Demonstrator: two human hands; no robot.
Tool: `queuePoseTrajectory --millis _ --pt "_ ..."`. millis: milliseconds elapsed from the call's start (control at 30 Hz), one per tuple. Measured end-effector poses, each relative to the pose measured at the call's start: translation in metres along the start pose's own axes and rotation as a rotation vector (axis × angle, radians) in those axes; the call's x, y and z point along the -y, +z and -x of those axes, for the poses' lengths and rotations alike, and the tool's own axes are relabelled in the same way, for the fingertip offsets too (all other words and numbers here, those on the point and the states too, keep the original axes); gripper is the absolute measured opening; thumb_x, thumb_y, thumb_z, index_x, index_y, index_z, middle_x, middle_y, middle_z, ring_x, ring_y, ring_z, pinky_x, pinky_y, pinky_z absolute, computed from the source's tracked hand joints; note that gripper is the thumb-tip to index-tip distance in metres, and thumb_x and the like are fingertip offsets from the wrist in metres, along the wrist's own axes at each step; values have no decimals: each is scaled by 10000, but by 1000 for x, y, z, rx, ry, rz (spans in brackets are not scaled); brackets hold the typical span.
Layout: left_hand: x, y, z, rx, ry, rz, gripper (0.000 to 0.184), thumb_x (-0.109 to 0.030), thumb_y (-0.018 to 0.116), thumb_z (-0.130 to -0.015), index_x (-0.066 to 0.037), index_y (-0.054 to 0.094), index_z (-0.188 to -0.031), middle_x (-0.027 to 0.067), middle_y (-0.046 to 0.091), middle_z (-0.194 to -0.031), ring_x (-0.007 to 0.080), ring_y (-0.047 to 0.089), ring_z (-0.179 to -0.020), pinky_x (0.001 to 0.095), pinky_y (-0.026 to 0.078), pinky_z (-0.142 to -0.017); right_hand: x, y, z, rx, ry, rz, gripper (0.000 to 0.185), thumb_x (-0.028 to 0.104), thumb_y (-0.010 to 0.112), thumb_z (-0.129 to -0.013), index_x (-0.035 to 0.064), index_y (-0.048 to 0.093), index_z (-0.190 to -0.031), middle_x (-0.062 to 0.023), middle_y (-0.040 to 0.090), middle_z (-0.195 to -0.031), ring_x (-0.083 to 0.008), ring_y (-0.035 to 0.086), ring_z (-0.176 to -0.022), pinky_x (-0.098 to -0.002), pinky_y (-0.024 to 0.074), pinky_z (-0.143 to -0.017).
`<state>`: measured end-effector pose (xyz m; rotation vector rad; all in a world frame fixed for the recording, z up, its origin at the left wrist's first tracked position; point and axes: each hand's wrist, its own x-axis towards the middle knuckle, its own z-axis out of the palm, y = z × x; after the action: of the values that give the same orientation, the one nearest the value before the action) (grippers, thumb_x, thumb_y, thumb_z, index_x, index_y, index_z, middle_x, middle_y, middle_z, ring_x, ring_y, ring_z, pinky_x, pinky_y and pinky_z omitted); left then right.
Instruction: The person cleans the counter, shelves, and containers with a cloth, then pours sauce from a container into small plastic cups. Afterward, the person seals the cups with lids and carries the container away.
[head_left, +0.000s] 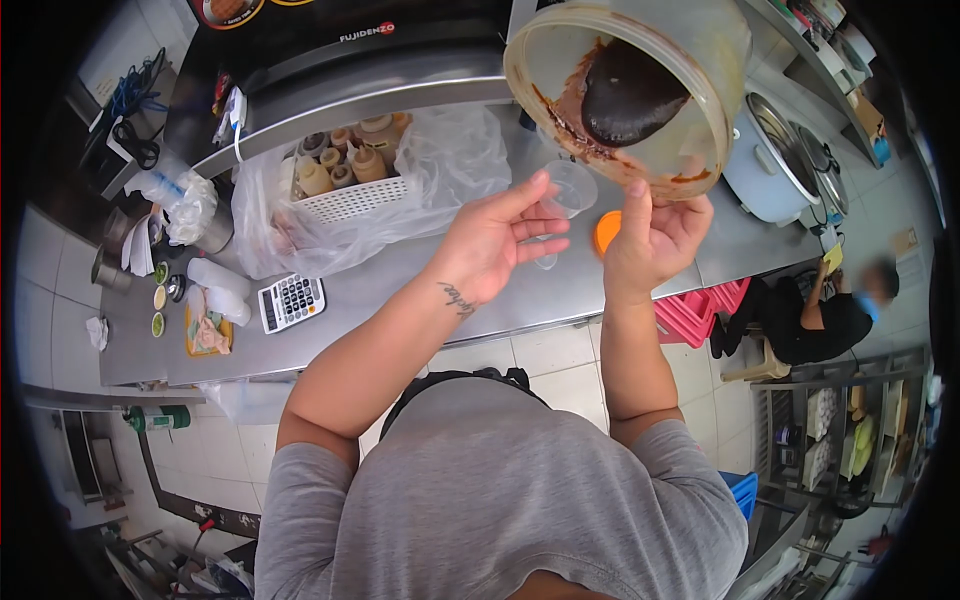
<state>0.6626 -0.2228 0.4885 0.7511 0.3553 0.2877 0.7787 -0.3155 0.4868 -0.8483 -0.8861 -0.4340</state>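
My right hand (655, 240) grips the lower rim of a large translucent plastic tub (735, 60). The tub is tilted, its mouth facing me, and thick dark brown sauce (635, 95) lies inside with smears along the wall. My left hand (500, 235) has its thumb and fingers around a small clear plastic cup (575, 188), just below and left of the tub's rim. The cup's lower part is partly hidden by the fingers. An orange round lid or cap (606, 232) shows beside my right hand, over the steel counter (400, 300).
A white basket (355, 200) of squeeze bottles stands on plastic wrapping at the back. A calculator (292, 303) and small sauce cups lie left. A rice cooker (765, 165) stands right. Red crates (690, 315) are under the counter edge; a seated person (825, 315) is beyond.
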Motion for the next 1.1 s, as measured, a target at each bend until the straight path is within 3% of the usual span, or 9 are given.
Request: queuePoseTrajectory --millis 400,600,700,800,1000,1100 --pt "-3 -1 -8 -9 -2 30 387 -357 616 -892 2 595 -1035 70 611 -843 189 627 -842 373 538 -813 -7 6 -2 6 -58 -15 329 -76 572 -849 -32 408 -1131 -180 541 -1173 -216 616 -979 -332 502 -889" --pt "-3 -4 -9 6 -2 49 297 -347 605 -901 -51 589 -916 86 626 -856 197 624 -845 386 532 -822 -8 7 -5 11 -76 7 329 -71 568 -853 -40 401 -1135 -188 484 -1279 -227 610 -1000 -334 517 -876" --pt "-2 -7 -10 5 -13 56 298 -340 601 -904 -44 593 -931 83 623 -870 195 617 -856 387 527 -828 -6 7 -5 21 -58 0 329 -71 566 -854 -32 401 -1136 -189 476 -1297 -227 608 -1004 -334 532 -847" --pt "-4 -2 -5 -7 -2 67 314 -324 657 -867 -24 587 -923 79 593 -890 202 605 -859 394 532 -822 2 9 -1 8 68 -23 307 -64 556 -862 -14 406 -1126 -167 496 -1262 -222 608 -1002 -347 546 -821" --pt "4 -3 14 22 -44 50 351 -342 638 -878 -3 591 -956 74 598 -909 185 598 -874 379 526 -836 25 12 10 -198 413 -90 198 -5 544 -890 16 448 -1062 -100 585 -1012 -186 628 -908 -368 569 -774" --pt "11 -2 19 26 -78 3 289 -350 554 -930 -68 599 -973 56 625 -925 173 601 -894 390 505 -851 32 8 14 -211 510 -133 174 24 547 -896 20 460 -1047 -92 597 -961 -179 631 -864 -376 577 -751"
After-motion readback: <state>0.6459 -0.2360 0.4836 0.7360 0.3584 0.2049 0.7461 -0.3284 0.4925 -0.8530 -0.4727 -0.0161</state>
